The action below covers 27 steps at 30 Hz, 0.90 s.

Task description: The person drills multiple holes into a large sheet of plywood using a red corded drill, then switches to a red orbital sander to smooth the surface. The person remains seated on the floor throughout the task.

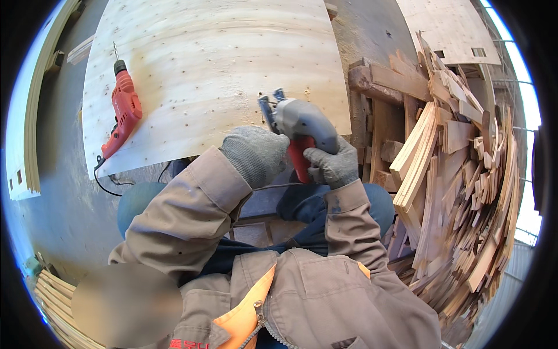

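Observation:
My right hand [336, 163], in a grey knit glove, is wrapped round the red handle of a grey jigsaw [305, 123]. The saw's metal base plate and blade end point to the far left, over a hole near the plywood sheet's [215, 70] right side. Close beside the saw, my gloved left hand [256, 152] is curled closed at the sheet's near edge; whatever its fingers hold is hidden. A red corded drill [124, 107] with a bit fitted lies on the sheet's left part.
To the right rises a large heap of wood offcuts [459, 151], with a timber frame [381, 84] beside it. Stacked sheets [26, 110] stand at the far left. Black cable [103, 181] trails from the drill. My bent knees [139, 200] are at the sheet's near edge.

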Motion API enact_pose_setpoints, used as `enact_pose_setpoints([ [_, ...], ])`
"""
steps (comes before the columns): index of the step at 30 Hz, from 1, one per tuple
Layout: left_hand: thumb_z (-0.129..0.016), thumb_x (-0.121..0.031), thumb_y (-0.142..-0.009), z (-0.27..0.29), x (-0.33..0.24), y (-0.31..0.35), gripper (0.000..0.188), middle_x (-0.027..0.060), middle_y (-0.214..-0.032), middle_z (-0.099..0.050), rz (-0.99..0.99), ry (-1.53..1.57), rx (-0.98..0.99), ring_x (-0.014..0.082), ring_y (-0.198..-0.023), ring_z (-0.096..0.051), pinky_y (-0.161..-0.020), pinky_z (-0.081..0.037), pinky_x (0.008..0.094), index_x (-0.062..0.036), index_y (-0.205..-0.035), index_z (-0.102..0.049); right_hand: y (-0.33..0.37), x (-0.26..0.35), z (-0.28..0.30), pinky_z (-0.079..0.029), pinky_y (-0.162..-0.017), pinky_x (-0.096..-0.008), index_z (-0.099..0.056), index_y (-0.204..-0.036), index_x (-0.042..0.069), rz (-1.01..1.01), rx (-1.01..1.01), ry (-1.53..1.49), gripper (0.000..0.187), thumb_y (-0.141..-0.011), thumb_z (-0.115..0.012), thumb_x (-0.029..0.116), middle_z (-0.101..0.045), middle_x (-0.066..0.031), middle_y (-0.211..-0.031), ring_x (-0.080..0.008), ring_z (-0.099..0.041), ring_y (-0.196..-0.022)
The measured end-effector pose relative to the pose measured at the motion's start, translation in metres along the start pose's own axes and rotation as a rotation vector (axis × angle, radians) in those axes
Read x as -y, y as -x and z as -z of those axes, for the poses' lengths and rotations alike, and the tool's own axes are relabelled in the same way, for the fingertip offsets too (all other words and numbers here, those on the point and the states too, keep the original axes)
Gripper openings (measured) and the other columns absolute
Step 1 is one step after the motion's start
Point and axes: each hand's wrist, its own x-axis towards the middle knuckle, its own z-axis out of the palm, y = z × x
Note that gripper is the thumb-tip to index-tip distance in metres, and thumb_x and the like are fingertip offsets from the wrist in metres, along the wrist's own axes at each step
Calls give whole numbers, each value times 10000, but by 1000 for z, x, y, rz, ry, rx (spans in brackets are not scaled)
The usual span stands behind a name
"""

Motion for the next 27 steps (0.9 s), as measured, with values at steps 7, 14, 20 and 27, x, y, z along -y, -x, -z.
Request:
enact_pose_setpoints([
  [7, -699, -260, -846, 12, -8, -3, 247, 172, -876, -730, -2, -24, 81, 366, -879, -731, -788, -586, 464, -98, -1031, -721, -22, 18, 32, -452, -435, -298, -708, -1023, -1, 55, -150, -123, 206, -825, -764, -16, -647, -48, -682, -115, -559, -503],
  [14, -702, -252, -831, 5, -1, -8, 204, 174, -850, -740, -42, -42, 72, 361, -837, -741, -726, -594, 455, -93, -950, -753, -46, 29, 34, -476, -470, -288, -679, -997, 2, 62, -163, -65, 179, -846, -767, 39, -640, -63, -672, -153, -584, -502],
  [20, -713, -214, -825, 8, -10, -12, 255, 187, -929, -750, -28, 43, 107, 367, -914, -742, -762, -590, 464, -94, -1047, -751, -51, 18, 25, -485, -488, -284, -674, -988, 4, 77, -164, -24, 178, -848, -776, 45, -644, -61, -672, -148, -586, -502],
  [27, -689, -190, -839, 4, -16, -22, 282, 196, -945, -747, -55, -38, 193, 350, -915, -744, -779, -589, 459, -80, -1093, -742, -55, 9, 32, -475, -476, -296, -677, -994, 15, 82, -124, -76, 211, -835, -797, 85, -626, -55, -644, -151, -584, -506],
])
